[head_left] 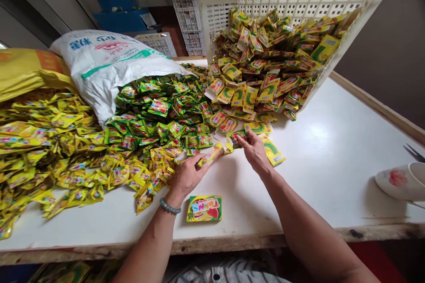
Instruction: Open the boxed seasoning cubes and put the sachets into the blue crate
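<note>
My left hand (186,177), with a beaded bracelet on its wrist, is closed around a small yellow candy box (211,155). The box lies on its narrow side, and its open flap end points toward my right hand (257,152). Between my right thumb and fingers is a green candy packet (237,136), just off the box's open end. A bit of yellow wrapper (229,146) shows at that opening; whether it is inside the box I cannot tell. In front of my hands, a closed "Twins" box (204,208) lies flat on the table.
Heaped green packets (159,107) spill from a white sack (109,55), with yellow packets (66,141) left of them. A tipped white crate (300,2) spills candy boxes (265,93) onto the table (318,177). At right are a mug (398,183) and dark pointed tool (414,153).
</note>
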`<control>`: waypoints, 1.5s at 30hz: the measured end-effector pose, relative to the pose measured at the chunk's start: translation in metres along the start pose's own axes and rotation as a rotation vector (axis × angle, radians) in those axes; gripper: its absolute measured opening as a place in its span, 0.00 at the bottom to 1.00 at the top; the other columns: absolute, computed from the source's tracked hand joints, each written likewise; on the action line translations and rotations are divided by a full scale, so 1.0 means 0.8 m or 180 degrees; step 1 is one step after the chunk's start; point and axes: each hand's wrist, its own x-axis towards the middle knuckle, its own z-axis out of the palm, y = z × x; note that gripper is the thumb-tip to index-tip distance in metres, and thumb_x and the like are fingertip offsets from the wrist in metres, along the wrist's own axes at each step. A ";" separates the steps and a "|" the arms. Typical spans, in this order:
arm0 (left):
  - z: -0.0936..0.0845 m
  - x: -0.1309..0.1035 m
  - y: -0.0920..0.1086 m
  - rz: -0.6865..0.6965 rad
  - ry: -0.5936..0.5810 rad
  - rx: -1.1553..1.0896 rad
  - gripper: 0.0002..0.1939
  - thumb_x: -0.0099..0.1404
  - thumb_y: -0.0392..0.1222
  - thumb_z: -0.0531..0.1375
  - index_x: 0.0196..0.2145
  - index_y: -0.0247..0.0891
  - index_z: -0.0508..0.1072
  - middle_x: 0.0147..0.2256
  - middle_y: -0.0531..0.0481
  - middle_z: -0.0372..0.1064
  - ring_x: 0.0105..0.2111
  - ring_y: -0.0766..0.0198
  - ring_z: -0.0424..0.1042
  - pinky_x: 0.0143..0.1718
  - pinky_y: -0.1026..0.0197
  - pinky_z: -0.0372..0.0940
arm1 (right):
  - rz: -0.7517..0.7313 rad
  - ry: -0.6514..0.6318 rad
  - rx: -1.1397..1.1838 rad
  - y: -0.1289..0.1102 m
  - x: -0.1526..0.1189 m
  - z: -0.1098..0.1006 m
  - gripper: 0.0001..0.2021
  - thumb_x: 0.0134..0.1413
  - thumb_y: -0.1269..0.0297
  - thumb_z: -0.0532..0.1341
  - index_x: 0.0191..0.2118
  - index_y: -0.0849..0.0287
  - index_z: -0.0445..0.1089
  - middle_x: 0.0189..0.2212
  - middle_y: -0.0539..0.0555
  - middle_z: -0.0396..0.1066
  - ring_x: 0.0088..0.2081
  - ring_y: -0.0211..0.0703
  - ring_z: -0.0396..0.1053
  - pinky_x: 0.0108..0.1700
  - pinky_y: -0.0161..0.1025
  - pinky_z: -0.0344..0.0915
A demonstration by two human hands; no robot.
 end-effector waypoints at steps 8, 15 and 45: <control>-0.011 0.003 0.003 -0.1032 -0.0958 -0.2367 0.14 0.54 0.46 0.66 0.37 0.37 0.77 0.35 0.44 0.79 0.34 0.54 0.77 0.36 0.57 0.69 | 0.0233 -0.0607 0.0251 0.009 -0.008 0.016 0.16 0.45 0.50 0.66 0.28 0.58 0.67 0.25 0.49 0.69 0.30 0.39 0.64 0.33 0.36 0.62; 0.001 0.002 0.008 -0.1335 -0.1012 -0.3086 0.29 0.50 0.44 0.71 0.49 0.34 0.72 0.39 0.43 0.78 0.36 0.57 0.77 0.39 0.57 0.71 | 0.0481 -0.0931 0.0874 0.005 -0.019 0.036 0.20 0.37 0.49 0.71 0.25 0.60 0.67 0.24 0.49 0.69 0.28 0.38 0.64 0.33 0.36 0.63; -0.005 0.008 0.011 -0.1851 -0.0406 -0.3214 0.29 0.44 0.47 0.72 0.43 0.35 0.71 0.27 0.50 0.78 0.25 0.59 0.77 0.29 0.59 0.70 | -0.0557 -0.0555 -0.2658 0.030 -0.004 0.036 0.17 0.55 0.62 0.62 0.51 0.56 0.70 0.50 0.63 0.69 0.49 0.55 0.62 0.48 0.46 0.60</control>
